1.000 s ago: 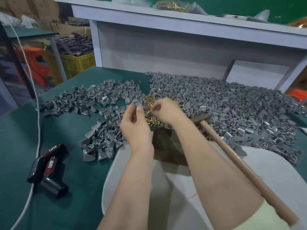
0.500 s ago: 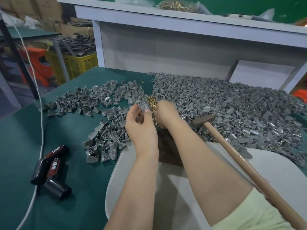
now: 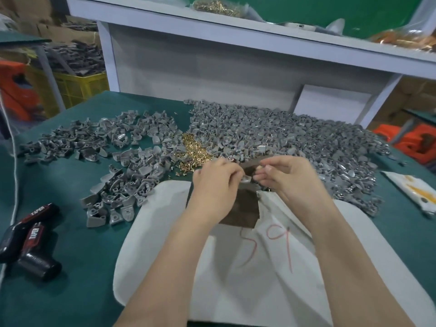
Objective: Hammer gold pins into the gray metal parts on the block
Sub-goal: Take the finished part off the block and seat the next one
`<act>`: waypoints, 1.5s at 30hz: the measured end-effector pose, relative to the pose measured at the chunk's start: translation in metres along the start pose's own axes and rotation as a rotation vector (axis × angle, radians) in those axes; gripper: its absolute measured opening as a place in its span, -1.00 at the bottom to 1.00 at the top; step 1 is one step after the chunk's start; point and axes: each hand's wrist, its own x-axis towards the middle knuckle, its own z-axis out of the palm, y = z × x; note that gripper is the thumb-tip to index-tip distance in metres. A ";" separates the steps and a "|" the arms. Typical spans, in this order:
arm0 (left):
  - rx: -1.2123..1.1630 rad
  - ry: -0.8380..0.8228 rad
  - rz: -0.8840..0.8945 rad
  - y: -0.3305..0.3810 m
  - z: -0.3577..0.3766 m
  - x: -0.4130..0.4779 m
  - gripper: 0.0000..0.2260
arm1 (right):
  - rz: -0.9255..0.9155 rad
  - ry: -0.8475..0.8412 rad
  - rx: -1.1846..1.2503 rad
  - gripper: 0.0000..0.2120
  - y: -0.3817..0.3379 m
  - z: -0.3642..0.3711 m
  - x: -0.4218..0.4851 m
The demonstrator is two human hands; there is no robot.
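Both hands are over the dark block (image 3: 243,208) on the white pad (image 3: 259,267). The left hand (image 3: 217,182) pinches one gray part (image 3: 246,178) in curled fingers, seating it at the block's top edge. The right hand (image 3: 290,178) closes thumb and forefinger just beside it, apparently on a gold pin (image 3: 259,168), though blur hides it. The part looks small, stiff and light, best held by its edges with the hole kept clear. The pin looks tiny and easily dropped, so grip the shank. Count: one block, one part in hand. The loose gray parts (image 3: 295,138) lie in two spreads and the gold pins (image 3: 195,151) in one heap, all beyond counting.
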 end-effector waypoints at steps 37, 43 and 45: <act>0.133 -0.061 -0.115 -0.003 -0.002 -0.004 -0.93 | -0.290 -0.008 -0.705 -0.88 0.020 0.028 -0.001; 0.124 -0.068 -0.110 -0.002 -0.003 -0.002 -0.93 | -0.280 0.005 -0.699 -0.86 0.020 0.030 -0.001; 0.124 -0.066 -0.108 -0.002 -0.003 -0.003 -0.93 | -0.270 0.023 -0.661 -0.84 0.022 0.030 -0.002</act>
